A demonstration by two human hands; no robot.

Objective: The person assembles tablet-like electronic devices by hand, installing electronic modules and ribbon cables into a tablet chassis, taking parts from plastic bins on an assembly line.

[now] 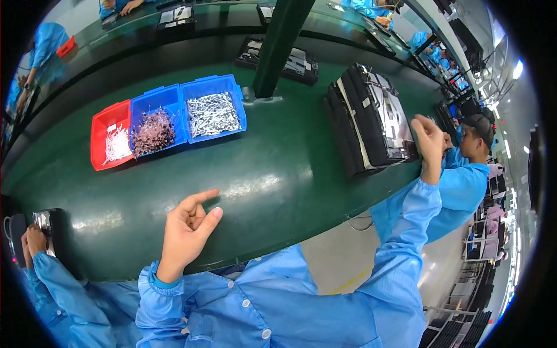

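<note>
My left hand [190, 227] hovers over the near edge of the green table [261, 214], its index finger stretched out, thumb apart and other fingers loosely curled. Nothing is in it. My right hand [429, 144] is raised beside the right side of a stack of black flat device units [371, 119], fingers loosely bent. I see nothing held there, and whether the fingertips touch the stack is unclear. Metal plates and thin cables show on the stack's top unit, and a pale layer shows between the units.
A red bin [96, 142] holds white slender pieces. Beside it, one blue bin [155, 94] holds pinkish-brown parts and another blue bin [212, 83] holds grey-white strips. A green post [278, 52] rises behind them, near another black unit [301, 66]. Co-workers sit left and right.
</note>
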